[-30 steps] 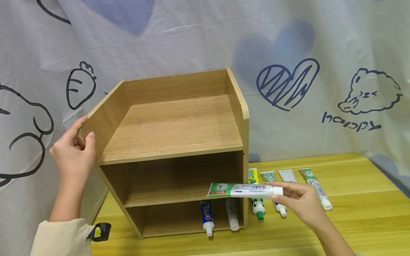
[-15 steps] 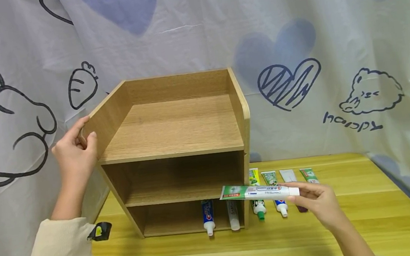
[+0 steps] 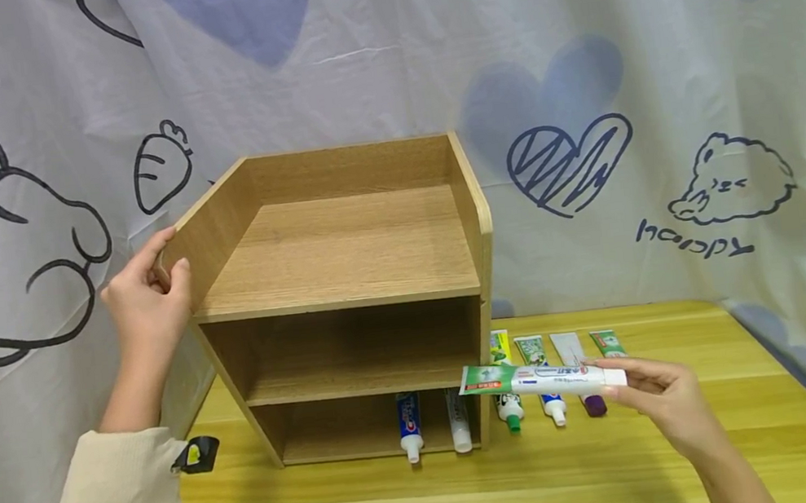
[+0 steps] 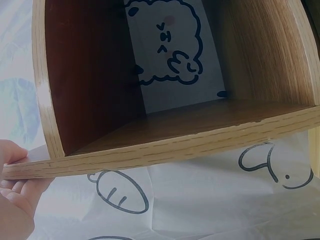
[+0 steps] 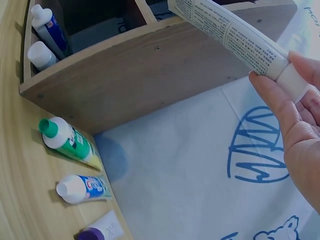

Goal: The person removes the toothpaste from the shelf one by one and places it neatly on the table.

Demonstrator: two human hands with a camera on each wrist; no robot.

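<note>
Toothpaste tube, light and soft-walled, hangs level by the wooden shelf unit; our right hand pinches its stiffer cap end, our left hand grips the unit's side panel.

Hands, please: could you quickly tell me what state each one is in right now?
Left hand: grips the front edge of the wooden shelf unit's left side panel.
Right hand: pinches the cap end of a toothpaste tube, held level.

Bright, even light — wrist views perhaps soft.
</note>
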